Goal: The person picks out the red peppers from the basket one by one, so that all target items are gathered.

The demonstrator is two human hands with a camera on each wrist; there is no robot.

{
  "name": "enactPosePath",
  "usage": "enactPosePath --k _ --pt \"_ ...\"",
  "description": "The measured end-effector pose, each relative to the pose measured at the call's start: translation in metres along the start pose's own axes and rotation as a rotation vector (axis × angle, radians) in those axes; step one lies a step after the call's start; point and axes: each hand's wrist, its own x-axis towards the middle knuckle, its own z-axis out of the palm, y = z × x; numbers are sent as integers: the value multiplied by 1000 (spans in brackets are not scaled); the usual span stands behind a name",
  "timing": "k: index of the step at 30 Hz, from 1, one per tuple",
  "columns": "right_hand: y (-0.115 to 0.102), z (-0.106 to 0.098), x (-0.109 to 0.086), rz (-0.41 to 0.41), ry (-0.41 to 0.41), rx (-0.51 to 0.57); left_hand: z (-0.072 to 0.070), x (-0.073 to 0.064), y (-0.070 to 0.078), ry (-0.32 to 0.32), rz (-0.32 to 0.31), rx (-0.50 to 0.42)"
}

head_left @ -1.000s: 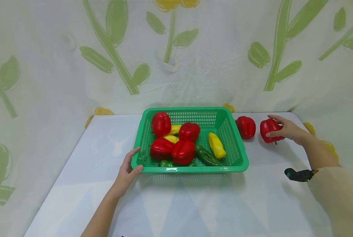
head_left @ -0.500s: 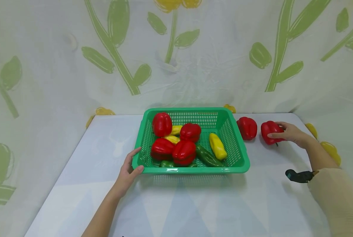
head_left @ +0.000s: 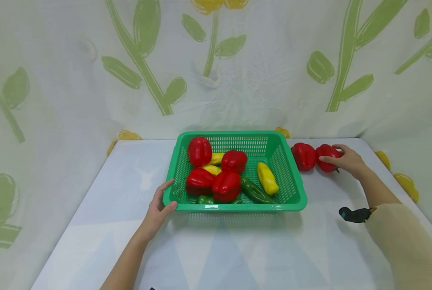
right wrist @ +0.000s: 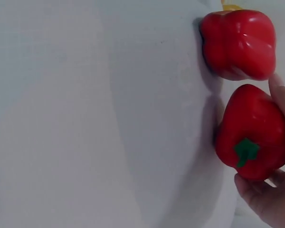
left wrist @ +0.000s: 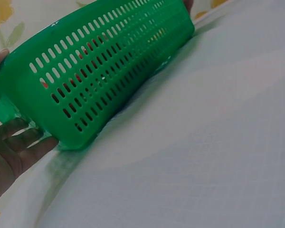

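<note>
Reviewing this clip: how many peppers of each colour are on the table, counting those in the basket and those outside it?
Red bell peppers: 6, four in the green basket, one loose red pepper on the table, one red pepper held by the right hand.
Yellow peppers: 3, all in the basket.
Green peppers: 2 visible, in the basket.
Total: 11

The right hand (right wrist: 270, 190) holds a red pepper (right wrist: 254, 133) at the lower right of the view. One of the fingers (right wrist: 281, 97) lies along its upper right side and the thumb curls under its lower edge. The green stem (right wrist: 246, 151) of this pepper points toward the camera. Just above it lies a second red pepper (right wrist: 238, 43), very close to the first. Both peppers rest on the pale worktop (right wrist: 85, 118), which fills the left part of the view.
</note>
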Motion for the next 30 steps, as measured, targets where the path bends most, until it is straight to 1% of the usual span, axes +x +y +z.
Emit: enactPosePath --k 3,7,10,13,16,20,22,25,30 --pt "-1 1 -2 -20 -10 -8 1 0 1 -3 0 -3" --pt "0 -3 -7 -53 -75 -21 1 1 2 3 -1 4" --pt "1 -7 -11 -85 -128 -11 1 0 2 5 -7 7" --pt "2 -8 -12 -103 -151 6 1 0 2 8 -10 9" --pt "4 -6 -10 -102 -125 19 1 0 1 12 -12 13" --pt "5 1 -8 -88 -36 19 1 -1 2 15 -13 18" --pt "4 4 -9 -88 -7 15 1 -1 2 13 -14 19" --pt "3 7 -11 -87 2 26 1 -1 2 3 -9 15" --pt "5 11 -13 -86 -11 96 1 -1 3 4 -6 15"
